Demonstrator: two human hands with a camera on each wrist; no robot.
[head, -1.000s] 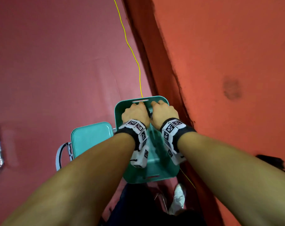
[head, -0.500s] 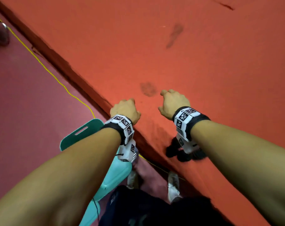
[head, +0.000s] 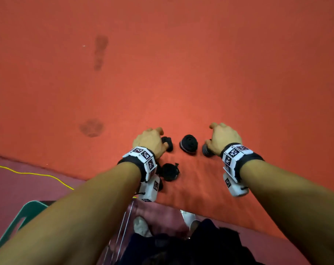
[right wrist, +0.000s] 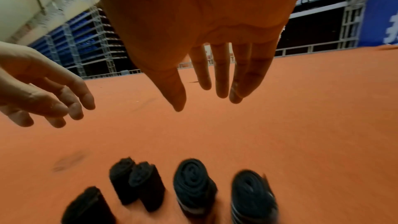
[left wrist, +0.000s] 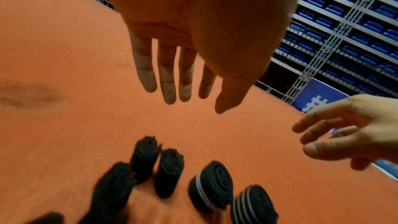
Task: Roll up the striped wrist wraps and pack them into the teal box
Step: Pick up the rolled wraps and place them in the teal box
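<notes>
Several rolled wraps stand on the orange mat (head: pixel 181 83). Two rolls carry pale stripes: one (head: pixel 188 144) in the middle and one (head: pixel 206 150) partly under my right hand (head: pixel 222 136). Plain black rolls (head: pixel 167 143) (head: pixel 169 172) sit by my left hand (head: pixel 151 139). In the left wrist view the left hand (left wrist: pixel 193 98) hovers with straight fingers above the rolls (left wrist: pixel 212 186), holding nothing. The right hand (right wrist: pixel 200 100) is likewise spread and empty over the striped rolls (right wrist: pixel 254 197). Only a corner of the teal box (head: pixel 26 213) shows at the lower left.
A yellow cord (head: pixel 38 175) runs over the darker red floor left of the mat's edge. My shoes (head: pixel 141 226) and dark clothing show at the bottom. Blue seating racks (left wrist: pixel 344 23) stand beyond the mat.
Both hands have left the teal box and swung right over the orange mat. They now hover over the rolls, with fingers spread where before they were curled.
</notes>
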